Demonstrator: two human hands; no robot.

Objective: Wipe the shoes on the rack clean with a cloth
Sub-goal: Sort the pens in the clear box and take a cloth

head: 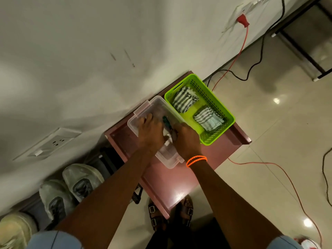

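Observation:
Both my hands are inside a clear plastic box [143, 108] that stands on a pink cabinet top [172, 178]. A crumpled white and teal cloth [168, 131] lies in the box between my hands. My right hand [186, 141], with an orange band at the wrist, has its fingers curled on the cloth's right side. My left hand [150, 133] reaches down into the box with fingers spread, its thumb side next to the cloth. Dusty pale shoes [80, 178] [55, 198] sit in a row on the low rack at the lower left.
A green basket [224, 112] with two folded striped cloths [185, 101] touches the box on its right. The white wall runs behind the cabinet. Red and black cables [239, 53] trail over the tiled floor at right. My sandalled feet [186, 211] stand by the cabinet's near corner.

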